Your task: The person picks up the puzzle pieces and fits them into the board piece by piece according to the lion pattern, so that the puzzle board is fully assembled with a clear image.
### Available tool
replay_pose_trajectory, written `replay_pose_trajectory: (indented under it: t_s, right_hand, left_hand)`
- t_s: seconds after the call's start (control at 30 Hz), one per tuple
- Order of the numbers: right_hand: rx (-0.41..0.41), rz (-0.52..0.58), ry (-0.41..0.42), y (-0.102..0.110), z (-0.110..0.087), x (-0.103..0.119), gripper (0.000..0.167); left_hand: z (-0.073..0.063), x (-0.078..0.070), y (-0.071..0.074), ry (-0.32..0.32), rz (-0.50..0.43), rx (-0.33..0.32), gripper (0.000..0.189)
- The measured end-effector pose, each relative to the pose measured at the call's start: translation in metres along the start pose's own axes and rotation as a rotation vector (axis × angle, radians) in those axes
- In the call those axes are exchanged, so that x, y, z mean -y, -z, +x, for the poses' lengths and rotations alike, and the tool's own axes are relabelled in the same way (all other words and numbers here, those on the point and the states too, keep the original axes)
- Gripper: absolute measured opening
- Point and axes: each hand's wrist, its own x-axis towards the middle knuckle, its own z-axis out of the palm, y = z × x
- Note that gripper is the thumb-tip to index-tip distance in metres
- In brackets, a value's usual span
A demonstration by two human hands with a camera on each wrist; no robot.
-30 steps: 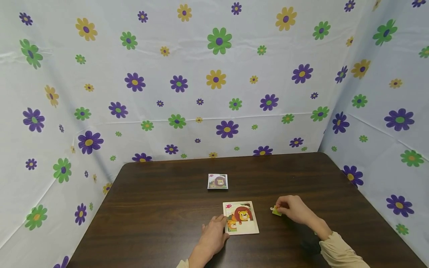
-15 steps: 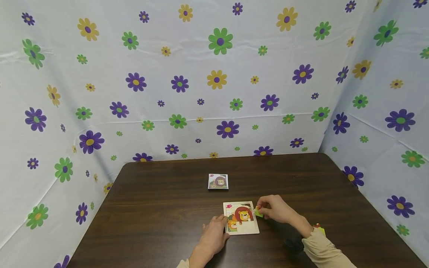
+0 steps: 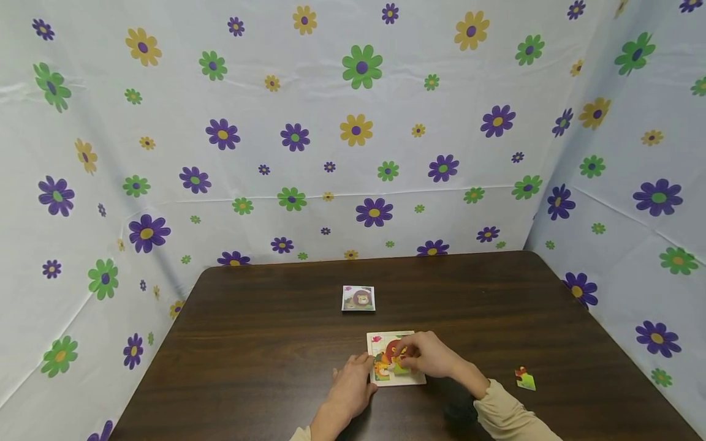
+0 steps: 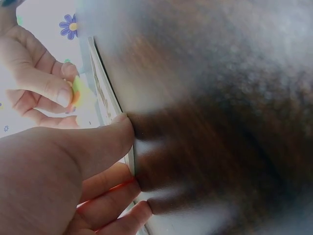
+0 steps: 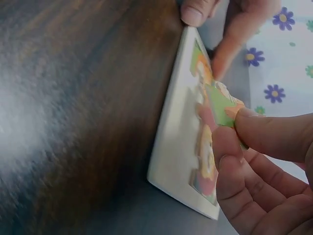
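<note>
In the head view, my left hand (image 3: 350,386) rests with thumb and fingertips against the left edge of a wooden puzzle board (image 5: 172,132). My right hand (image 3: 432,355) is over the board's lower right part. Between thumb and fingers it pinches a green and orange puzzle piece (image 5: 221,106), tilted above the frame in the right wrist view. The board shows part of a lion picture, partly hidden by the right hand. Its bare wood shows along the near side. The left wrist view has the fingertips (image 4: 128,122) against the board's edge.
Another puzzle piece (image 3: 526,378), green and red, lies on the dark wooden table (image 3: 265,343) at the right. A small lion picture card (image 3: 358,299) lies beyond the board. A flowered cloth (image 3: 309,214) hangs behind the table and along its sides.
My right hand has moved left with the puzzle piece, from the table beside the board to over it. The other piece is now uncovered by the sleeve. My left hand stays put.
</note>
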Motion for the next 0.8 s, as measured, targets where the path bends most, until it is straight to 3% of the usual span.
replay_pose_trajectory:
  t_s: [0.2, 0.4, 0.8]
  right_hand:
    - [-0.010, -0.037, 0.013, -0.011, 0.003, -0.003, 0.009]
    - [-0.081, -0.086, 0.025, -0.019, 0.003, -0.004, 0.010]
    - [-0.147, -0.111, -0.070, -0.027, 0.001, -0.001, 0.014]
  left_hand:
    - [-0.001, 0.001, 0.000, -0.004, 0.006, -0.003, 0.047]
    - [-0.001, 0.002, 0.001, -0.017, 0.009, -0.013, 0.047]
    - [0.000, 0.000, 0.001, -0.016, 0.009, -0.018, 0.047]
